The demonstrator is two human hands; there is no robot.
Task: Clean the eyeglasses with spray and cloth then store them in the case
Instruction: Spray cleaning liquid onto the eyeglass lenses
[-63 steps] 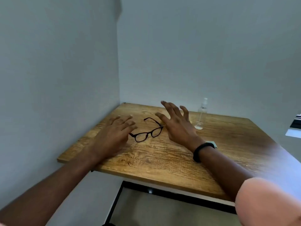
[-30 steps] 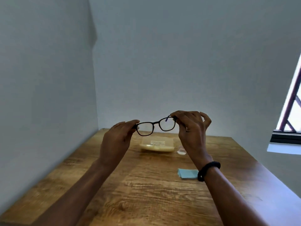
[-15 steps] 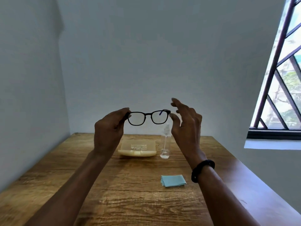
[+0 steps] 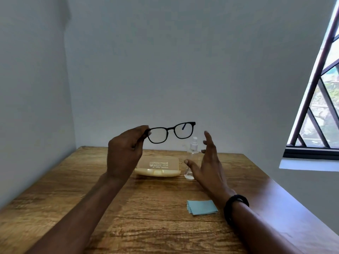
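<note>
Head view showed the left hand (image 4: 124, 153) raised above the case (image 4: 157, 166), pinching the black glasses (image 4: 171, 128) by one end of the frame, so they hung in the air over the case. The right hand (image 4: 209, 171), fingers spread and holding nothing, hovered to the right of the case, with the spray bottle (image 4: 192, 153) standing between them. A folded blue cloth (image 4: 201, 207) lay on the wooden table (image 4: 146, 226), nearer the person than the case.

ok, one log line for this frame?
left grip: pinches eyeglasses, aloft | right grip: open, near spray bottle | cloth, case: on table | spray: not yet
</note>
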